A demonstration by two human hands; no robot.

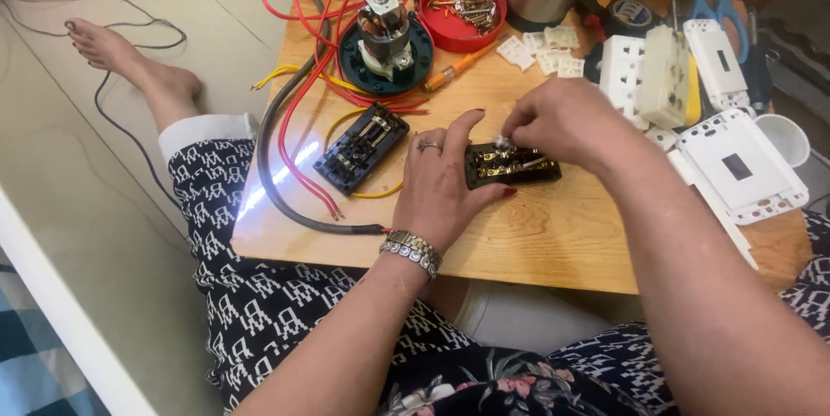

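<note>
head cam | looks steeply down, close | over wooden table (single view)

Matt black plastic switch block, glossy wooden table.

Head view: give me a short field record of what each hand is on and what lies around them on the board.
left hand: flat on the wooden board, steadying the black socket base with brass contacts
right hand: fingertips pinching a small pale part over that base; part too small to identify
second black base: lies apart, left of the hands
red wires: run past the second base
red round lid with screws: far side of board
white plastic cover plates: right of hands
</note>
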